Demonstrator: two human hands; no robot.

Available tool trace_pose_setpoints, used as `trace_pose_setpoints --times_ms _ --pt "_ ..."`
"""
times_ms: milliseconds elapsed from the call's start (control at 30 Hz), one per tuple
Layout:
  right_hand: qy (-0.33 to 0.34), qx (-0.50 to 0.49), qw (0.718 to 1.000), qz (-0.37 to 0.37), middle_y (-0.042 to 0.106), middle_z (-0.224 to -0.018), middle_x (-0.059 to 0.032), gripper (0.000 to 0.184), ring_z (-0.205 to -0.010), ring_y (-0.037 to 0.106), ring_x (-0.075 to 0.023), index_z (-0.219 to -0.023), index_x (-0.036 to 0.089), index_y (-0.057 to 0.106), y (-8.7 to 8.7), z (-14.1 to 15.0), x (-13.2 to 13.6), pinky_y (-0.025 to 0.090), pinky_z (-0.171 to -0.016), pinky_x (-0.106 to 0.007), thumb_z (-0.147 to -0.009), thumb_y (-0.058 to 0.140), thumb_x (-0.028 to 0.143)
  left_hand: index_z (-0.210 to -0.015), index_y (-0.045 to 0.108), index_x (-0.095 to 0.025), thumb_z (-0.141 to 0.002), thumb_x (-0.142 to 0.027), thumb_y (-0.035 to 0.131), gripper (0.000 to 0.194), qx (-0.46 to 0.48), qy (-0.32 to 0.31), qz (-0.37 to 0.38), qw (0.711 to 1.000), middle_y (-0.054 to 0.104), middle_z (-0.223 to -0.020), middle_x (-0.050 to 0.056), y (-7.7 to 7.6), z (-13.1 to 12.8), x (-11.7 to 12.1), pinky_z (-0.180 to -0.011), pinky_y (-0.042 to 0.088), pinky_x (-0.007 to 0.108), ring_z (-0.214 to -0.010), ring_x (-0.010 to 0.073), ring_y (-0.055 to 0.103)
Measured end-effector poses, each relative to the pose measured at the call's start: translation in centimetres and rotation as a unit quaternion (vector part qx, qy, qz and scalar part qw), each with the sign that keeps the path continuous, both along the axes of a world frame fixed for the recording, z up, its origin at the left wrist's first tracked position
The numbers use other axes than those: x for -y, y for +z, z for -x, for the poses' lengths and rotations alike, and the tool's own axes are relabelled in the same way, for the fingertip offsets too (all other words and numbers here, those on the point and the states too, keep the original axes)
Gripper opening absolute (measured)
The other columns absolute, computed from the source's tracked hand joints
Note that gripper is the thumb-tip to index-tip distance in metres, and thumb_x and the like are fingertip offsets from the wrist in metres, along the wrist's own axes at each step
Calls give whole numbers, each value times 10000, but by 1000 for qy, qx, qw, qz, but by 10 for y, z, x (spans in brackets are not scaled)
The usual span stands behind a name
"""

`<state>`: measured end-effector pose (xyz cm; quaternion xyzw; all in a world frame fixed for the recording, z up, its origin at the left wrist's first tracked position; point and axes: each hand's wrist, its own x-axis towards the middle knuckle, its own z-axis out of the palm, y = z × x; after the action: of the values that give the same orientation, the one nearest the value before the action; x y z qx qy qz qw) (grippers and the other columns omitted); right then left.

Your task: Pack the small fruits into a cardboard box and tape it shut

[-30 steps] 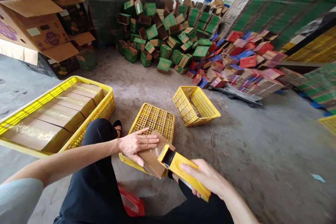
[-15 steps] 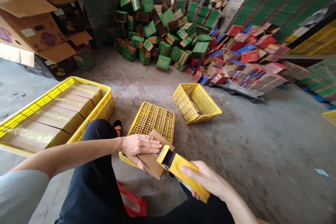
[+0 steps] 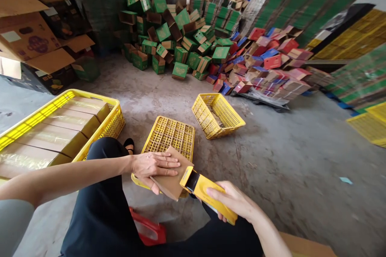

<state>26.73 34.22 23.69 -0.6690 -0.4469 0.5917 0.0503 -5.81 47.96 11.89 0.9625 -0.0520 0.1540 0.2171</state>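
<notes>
My left hand (image 3: 157,167) lies flat on a small brown cardboard box (image 3: 177,168), fingers stretched out and thumb spread toward its near left edge. Beneath the box is an upturned yellow plastic crate (image 3: 169,133) with a gridded bottom. In my right hand (image 3: 233,200) is a long yellow tape dispenser (image 3: 208,192), its fingers wrapped around the body. The dispenser's head meets the right edge of the box, just right of my left fingertips. Whether tape runs beneath the head, I cannot make out.
At left, a yellow crate (image 3: 114,118) holds several taped boxes. Another yellow crate (image 3: 217,116) stands ahead. A red plastic object (image 3: 150,231) lies between my legs. Green cartons (image 3: 181,70) and red and blue cartons (image 3: 273,61) pile up behind.
The dispenser has moved right relative to the box, from its top to its right edge, away from my left fingers. My view has turned slightly right. My left hand stays on the box.
</notes>
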Motion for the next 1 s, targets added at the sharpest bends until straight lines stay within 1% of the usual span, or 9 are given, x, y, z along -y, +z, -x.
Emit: trace_pose_setpoints --times_ms 67,167,300,400,567,667,800,900,1000 --pt "1 4 1000 0 688 -578 2 677 -556 695 -176 -952 193 617 0 -2 0 510 -495 -214 -742 688 832 -1629 399 -96 -977 -723 543 916 -9 -11 -2 1000 386 -1659 193 6 -7 5 -1336 120 527 -1579 344 311" --pt "-3 4 1000 10 691 -582 6 703 -556 688 -170 -963 194 625 -2 -6 1 519 -504 -214 -727 686 854 -1636 384 -95 -972 -726 548 931 -7 -33 10 999 374 -1667 170 7 -19 13 -1339 157 483 -1581 320 315" --pt "0 -11 1000 27 696 -608 10 754 -566 690 -178 -968 195 619 -6 -10 0 531 -508 -227 -675 706 884 -1621 411 -79 -967 -745 532 941 12 -36 23 999 405 -1651 175 -3 -23 15 -1321 247 446 -1573 312 336" --pt "11 -27 999 29 700 -611 6 752 -579 698 -183 -998 193 613 -9 -11 -1 543 -533 -236 -705 686 882 -1602 455 -96 -974 -753 501 910 18 -26 27 999 460 -1623 175 -11 -20 11 -1300 303 431 -1547 310 394" --pt "19 -43 999 15 711 -638 9 719 -582 715 -208 -1075 197 612 -13 -22 5 512 -500 -249 -762 673 842 -1599 469 -118 -967 -793 456 925 2 -22 35 999 454 -1631 157 -15 -18 7 -1309 275 425 -1554 310 378" --pt "13 -41 999 6 713 -639 0 730 -570 706 -205 -1067 193 617 -18 -35 13 508 -493 -250 -759 657 854 -1607 453 -118 -967 -767 502 913 7 -22 41 999 444 -1633 163 -12 -18 6 -1306 282 424 -1544 310 396" --pt "-9 -16 1000 -4 708 -656 -5 737 -596 713 -197 -1064 190 626 -22 -45 21 526 -524 -246 -744 677 852 -1628 412 -114 -973 -734 534 910 5 -34 51 998 426 -1642 163 -4 -16 4 -1312 268 415 -1543 301 398" --pt "-23 -11 1000 -3 695 -662 2 738 -617 715 -194 -1042 191 631 -20 -43 23 543 -558 -250 -726 698 855 -1630 395 -84 -988 -724 519 915 7 -39 49 998 434 -1635 180 3 -17 7 -1318 255 410 -1545 307 396" --pt "-25 -13 1000 -2 700 -693 5 736 -621 708 -181 -1050 190 632 -17 -37 22 540 -561 -242 -727 709 847 -1618 402 -50 -1003 -703 508 903 20 -30 42 998 435 -1633 199 8 -25 14 -1313 275 420 -1529 339 418"
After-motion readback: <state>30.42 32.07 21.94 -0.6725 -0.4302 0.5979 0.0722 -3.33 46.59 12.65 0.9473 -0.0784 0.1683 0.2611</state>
